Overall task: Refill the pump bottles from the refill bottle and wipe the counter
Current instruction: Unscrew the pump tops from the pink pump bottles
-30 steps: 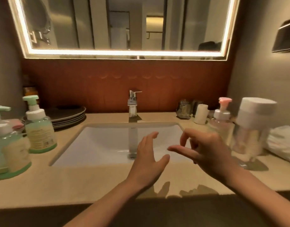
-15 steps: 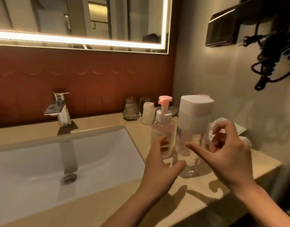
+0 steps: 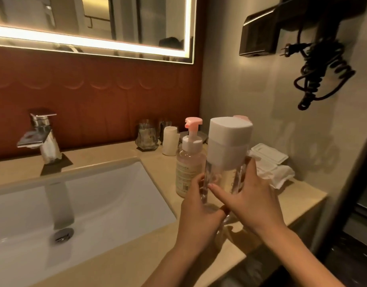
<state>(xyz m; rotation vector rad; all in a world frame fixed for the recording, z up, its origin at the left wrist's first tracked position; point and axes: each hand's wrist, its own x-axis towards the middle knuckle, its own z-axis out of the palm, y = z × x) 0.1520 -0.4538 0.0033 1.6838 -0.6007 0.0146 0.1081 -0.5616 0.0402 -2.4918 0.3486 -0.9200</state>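
Both hands, apart in midair half a second ago, now clasp clear white-capped refill bottle point(image 3: 227, 162): left hand point(image 3: 196, 212) low, right hand point(image 3: 251, 201) at side. Bottle upright over desk point(image 3: 149, 245), beside pink pump bottle point(image 3: 188, 162). Refilling likely starts.

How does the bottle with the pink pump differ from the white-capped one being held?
The pink pump bottle is slimmer, with a narrow pump head and a printed label; the white-capped bottle is wider with a broad flat cap. The first stands untouched; the second is gripped by both hands. Both are clear and upright.
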